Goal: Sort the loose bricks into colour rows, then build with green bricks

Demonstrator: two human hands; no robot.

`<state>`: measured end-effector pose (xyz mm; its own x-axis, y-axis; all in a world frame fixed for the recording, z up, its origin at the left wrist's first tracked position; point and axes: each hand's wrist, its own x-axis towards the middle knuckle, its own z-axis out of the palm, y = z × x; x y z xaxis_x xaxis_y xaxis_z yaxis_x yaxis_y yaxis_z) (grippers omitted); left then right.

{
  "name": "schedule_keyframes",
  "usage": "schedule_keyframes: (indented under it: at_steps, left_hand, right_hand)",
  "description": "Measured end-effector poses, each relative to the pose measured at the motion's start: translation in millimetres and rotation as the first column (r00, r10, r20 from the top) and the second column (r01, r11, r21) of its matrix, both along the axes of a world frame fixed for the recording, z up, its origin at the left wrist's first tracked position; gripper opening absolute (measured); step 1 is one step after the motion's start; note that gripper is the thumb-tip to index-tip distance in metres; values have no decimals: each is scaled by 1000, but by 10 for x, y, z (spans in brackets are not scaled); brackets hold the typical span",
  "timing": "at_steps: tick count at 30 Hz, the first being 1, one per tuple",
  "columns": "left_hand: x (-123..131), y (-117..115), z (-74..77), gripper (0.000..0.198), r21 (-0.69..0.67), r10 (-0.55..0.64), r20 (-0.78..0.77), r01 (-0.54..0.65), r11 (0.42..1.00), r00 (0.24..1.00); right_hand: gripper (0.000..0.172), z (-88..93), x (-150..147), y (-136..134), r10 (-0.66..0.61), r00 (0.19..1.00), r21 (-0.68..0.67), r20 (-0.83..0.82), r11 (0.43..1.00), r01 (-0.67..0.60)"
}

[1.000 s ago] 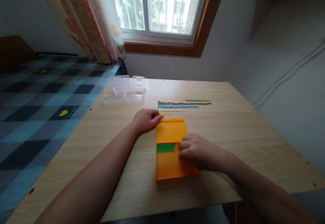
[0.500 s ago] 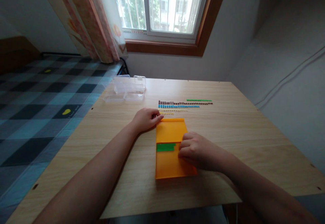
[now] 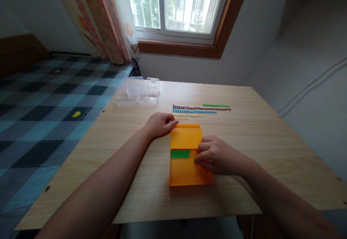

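An orange tray [image 3: 184,175] with a divider across it lies on the wooden table. Green pieces [image 3: 180,154] sit side by side in its near compartment, against the divider at the left. My right hand [image 3: 214,154] is over the tray's right side, fingers pinched on a small green piece [image 3: 195,162]. At the tray's far left corner rests my left hand [image 3: 161,124], its fingers curled together; whether they hold anything is hidden. Just beyond the tray run rows of tiny pieces: yellow [image 3: 184,119], blue [image 3: 189,112], dark brown [image 3: 200,108] and green [image 3: 216,105].
Clear plastic boxes [image 3: 142,92] stand at the table's [image 3: 271,152] far left. A bed with a checked cover [image 3: 67,98] lies to the left, and a window [image 3: 187,7] with a curtain [image 3: 111,18] is behind the table.
The whole view has shifted a little. A green piece now shows at my right fingertips, over the near compartment. My left hand stays at the tray's corner.
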<state>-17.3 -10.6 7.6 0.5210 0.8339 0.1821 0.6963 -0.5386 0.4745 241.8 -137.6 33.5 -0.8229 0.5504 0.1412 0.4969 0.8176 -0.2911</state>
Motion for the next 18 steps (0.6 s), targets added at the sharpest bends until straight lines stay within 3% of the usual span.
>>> schedule_keyframes:
  at_steps: [8, 18]
  left_hand:
    - [2, -11, 10, 36, -2, -2, -8, 2, 1000, 1000]
    - [-4, -11, 1, 37, 7, -4, -17, 5, 1000, 1000]
  right_hand:
    - [21, -98, -33, 2, -121, 992, 106, -38, 987, 124]
    - [21, -113, -44, -6, -125, 992, 108, -22, 986, 126]
